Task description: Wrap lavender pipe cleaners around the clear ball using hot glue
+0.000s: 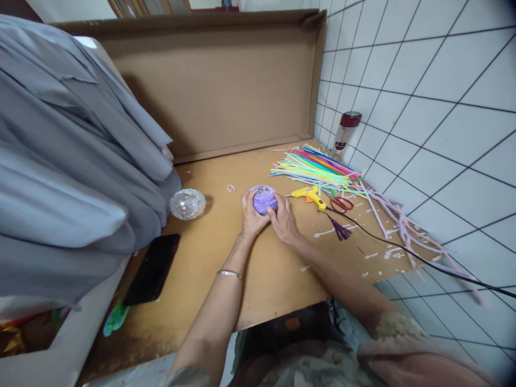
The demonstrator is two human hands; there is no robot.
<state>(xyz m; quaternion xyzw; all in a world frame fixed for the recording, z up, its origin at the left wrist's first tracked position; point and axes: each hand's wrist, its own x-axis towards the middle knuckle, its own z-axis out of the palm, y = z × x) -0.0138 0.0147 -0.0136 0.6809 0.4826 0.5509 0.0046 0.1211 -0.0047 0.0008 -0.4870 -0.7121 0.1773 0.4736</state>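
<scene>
Both hands are wrapped around a small round purple object (265, 202) with coiled, ridged sides, held over the middle of the table. My left hand (251, 215) grips its left side, fingers curled around it. On the other side my right hand (284, 219) presses fingers and thumb against it. Its top looks open, with something pale inside that I cannot make out. Just right of the right hand lies a yellow hot glue gun (308, 196), its nozzle close to the fingers. A small pale curved piece (231, 188) rests to the left of the hands.
A faceted clear ball (188, 204) and a black phone (152, 269) lie left. Colourful pipe cleaners (318, 167), red-handled scissors (342, 204), a purple tassel (339, 228) and a glass bottle (346, 134) are right. A black cord (387, 239) crosses the table. Cardboard (217, 86) stands behind.
</scene>
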